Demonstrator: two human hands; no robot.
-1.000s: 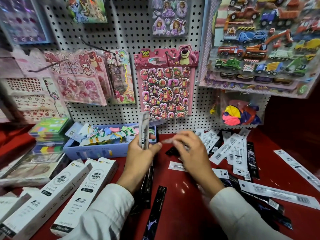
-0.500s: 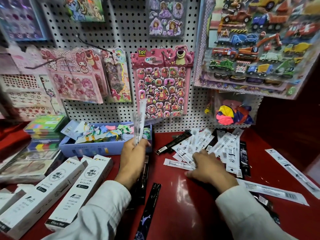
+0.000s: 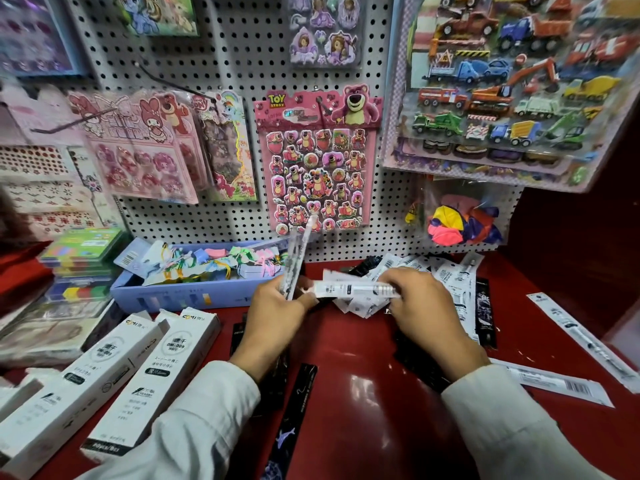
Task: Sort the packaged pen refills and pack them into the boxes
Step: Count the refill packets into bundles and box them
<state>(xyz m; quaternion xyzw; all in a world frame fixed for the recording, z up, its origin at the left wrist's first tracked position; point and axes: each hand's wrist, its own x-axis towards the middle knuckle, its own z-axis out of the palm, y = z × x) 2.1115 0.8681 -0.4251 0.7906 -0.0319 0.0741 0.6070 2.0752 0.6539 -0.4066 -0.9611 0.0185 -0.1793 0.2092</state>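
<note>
While the left hand [image 3: 277,306] clasps an upright sheaf of clear-sleeved pen refills [image 3: 294,263] at frame centre, the right hand [image 3: 420,306] pinches one white packaged refill [image 3: 353,289] lying horizontally, its near end touching that sheaf.

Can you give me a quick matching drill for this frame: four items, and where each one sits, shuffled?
Items:
1. upright refill bundle
2. horizontal white refill packet
3. white COMI boxes
4. balloon bag

Places:
A. hanging on the pegboard, far right
B. lying on the red counter, lower left
C. held by the left hand
D. held by the right hand

Pairs: 1-C, 2-D, 3-B, 4-A
</note>
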